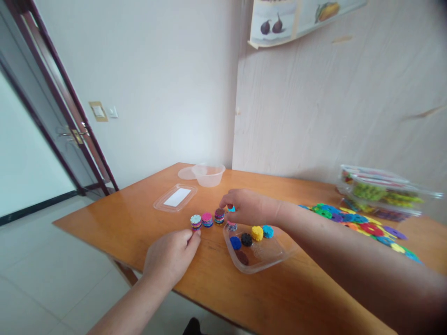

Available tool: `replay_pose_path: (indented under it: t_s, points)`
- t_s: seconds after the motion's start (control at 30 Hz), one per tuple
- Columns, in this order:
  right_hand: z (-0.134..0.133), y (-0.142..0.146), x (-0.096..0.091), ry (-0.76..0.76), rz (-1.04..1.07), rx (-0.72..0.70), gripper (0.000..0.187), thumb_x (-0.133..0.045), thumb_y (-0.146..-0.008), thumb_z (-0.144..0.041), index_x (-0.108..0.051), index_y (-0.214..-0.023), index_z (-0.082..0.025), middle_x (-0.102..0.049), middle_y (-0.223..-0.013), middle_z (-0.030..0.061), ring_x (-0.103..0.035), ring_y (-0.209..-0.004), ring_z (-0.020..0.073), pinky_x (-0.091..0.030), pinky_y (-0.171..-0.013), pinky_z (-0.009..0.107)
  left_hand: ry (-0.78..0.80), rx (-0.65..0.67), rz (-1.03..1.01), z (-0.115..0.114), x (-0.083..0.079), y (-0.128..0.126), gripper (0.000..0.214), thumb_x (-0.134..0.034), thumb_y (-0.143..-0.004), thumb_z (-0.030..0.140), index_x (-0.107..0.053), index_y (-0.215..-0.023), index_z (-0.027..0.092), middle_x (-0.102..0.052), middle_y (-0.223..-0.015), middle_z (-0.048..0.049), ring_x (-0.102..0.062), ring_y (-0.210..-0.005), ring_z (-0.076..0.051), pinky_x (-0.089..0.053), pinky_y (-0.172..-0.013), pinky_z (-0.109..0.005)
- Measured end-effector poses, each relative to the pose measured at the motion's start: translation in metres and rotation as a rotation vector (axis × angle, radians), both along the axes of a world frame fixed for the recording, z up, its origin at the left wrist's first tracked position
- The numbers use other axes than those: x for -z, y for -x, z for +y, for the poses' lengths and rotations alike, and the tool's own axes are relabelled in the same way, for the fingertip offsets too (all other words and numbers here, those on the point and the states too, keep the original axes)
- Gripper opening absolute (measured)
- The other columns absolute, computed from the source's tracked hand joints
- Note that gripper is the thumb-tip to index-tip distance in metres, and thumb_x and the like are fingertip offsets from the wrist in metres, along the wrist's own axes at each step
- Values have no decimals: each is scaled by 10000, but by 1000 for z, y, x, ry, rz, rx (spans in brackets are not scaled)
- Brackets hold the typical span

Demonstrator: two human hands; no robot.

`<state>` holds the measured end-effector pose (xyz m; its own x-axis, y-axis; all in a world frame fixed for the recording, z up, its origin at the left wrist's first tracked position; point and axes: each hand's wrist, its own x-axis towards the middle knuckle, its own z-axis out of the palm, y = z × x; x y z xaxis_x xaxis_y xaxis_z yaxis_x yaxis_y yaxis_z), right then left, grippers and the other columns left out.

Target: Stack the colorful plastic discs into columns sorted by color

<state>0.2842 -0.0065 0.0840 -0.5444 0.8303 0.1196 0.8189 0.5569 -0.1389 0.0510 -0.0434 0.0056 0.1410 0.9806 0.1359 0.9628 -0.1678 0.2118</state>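
Small notched plastic discs stand in short stacks on the wooden table. My left hand is curled at the near side of a white-topped stack, thumb and fingers closed against its base. Beside it are a pink-topped stack and a brown-topped stack. My right hand reaches in from the right, thumb and forefinger apart next to the brown-topped stack. Under that hand, another stack is partly hidden. A clear plastic tray holds blue, black, yellow, light blue and brown discs.
A rectangular clear lid with a white label lies at the back left. Behind it stands a round clear bowl beside a round lid. Large coloured discs are spread at right, near filled clear boxes by the wall.
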Motion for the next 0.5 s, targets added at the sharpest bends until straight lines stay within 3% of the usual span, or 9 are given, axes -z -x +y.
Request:
replay_pose_path:
  t_s: [0.2,0.5]
  points:
    - [24,11,6,53,-128,48,463,-571,-838,-487,-673,-1197,-215,-691,-1150,97,-634,-977,235,-445,-726,281,-1,4,5,0,-1,0,575,-271,-935,614,-558,-640,212,-628,-649,-35,-528,-601,-149,-158,-548,-295]
    - [27,15,2,126,-151,35,310,-593,-805,-401,-749,-995,-213,-736,-1016,75,-651,-873,206,-438,-680,266,-28,21,-11,-1,2,1,577,-272,-939,610,-570,-642,215,-627,-644,-31,-508,-579,-142,-144,-558,-300]
